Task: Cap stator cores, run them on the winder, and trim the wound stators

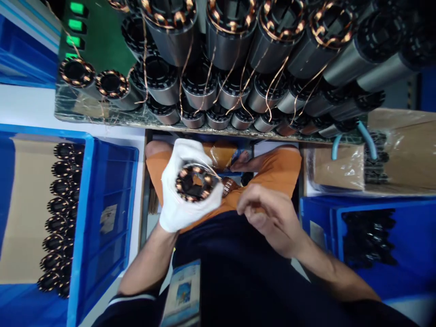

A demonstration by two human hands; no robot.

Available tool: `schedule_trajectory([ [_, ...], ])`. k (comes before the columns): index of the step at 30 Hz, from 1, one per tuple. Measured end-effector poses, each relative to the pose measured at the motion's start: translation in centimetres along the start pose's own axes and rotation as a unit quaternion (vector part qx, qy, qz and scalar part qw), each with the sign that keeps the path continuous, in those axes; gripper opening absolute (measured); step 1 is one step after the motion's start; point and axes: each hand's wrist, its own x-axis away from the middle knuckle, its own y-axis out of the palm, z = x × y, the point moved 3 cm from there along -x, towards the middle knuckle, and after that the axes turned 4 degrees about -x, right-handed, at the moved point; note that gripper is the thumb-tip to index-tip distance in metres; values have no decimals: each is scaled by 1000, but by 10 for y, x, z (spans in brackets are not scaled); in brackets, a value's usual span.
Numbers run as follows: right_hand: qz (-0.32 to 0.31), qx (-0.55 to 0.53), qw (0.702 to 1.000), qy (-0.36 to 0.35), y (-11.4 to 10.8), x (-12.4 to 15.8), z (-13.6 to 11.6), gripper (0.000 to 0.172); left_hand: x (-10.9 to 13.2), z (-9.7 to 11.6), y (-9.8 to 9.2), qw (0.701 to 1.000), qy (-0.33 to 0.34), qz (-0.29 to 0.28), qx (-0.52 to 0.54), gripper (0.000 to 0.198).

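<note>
Below the near edge of the tabletop (109, 50), over the person's lap, the left hand (185, 197), in a white glove, is wrapped around a wound stator (186, 184), thumb on one side and fingers on the other. The ring of copper coils faces up toward the head, so the stator's long axis appears to run roughly up and down, its lower body hidden by the glove. A thin wire (213, 172) leaves the rim on the side toward the bare right hand (245, 212). That hand is near but apart from the glove, fingers curled in toward the thumb; it is blurred, and whether its tips meet or pinch the wire's end cannot be told. From these fingertips the stator lies to the left and a little farther from the body, with the loose wire between. Beneath both hands are orange shorts (277, 175). Beyond, rows of upright cylinders (231, 43) crowd the tabletop up to its near edge, copper ends trailing down among them, two smaller wound pieces (112, 85) at its near left corner. Off to the left, a blue bin (111, 156) holds more wound rings (56, 225); to the right, a cardboard box (405, 150) sits above another blue bin (318, 213).
</note>
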Motion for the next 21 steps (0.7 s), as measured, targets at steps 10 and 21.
schedule_trajectory([
  [10,-2,-97,994,41,15,-2,29,53,28,9,22,905,-257,-150,305,55],
  [21,9,-67,983,-169,2,-17,2,28,33,-17,46,841,-396,-63,364,45],
])
